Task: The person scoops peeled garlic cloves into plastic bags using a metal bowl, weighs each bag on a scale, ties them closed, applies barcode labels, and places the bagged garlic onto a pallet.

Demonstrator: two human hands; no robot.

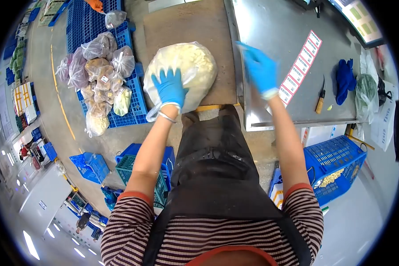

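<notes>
A large clear plastic bag (197, 66) full of pale yellow pieces rests on a brown, worn flat platform (186, 26) in front of me. My left hand (170, 88), in a blue glove, lies flat on the bag with fingers spread. The bag's loose end trails below that hand. My right hand (260, 71), also blue-gloved, is over the left side of the metal table (270, 22), its fingers stretched toward the bag and slightly blurred. I see nothing in it. A strip of red-bordered barcode labels (300, 66) lies just right of this hand.
A knife (321, 97), a dark blue cloth (345, 82) and a screen (359, 20) are at the table's right. Left, several filled bags (104, 75) sit on a blue pallet (135, 104); an orange-gloved hand (95, 4) of another person holds one. Blue crates (337, 155) stand below.
</notes>
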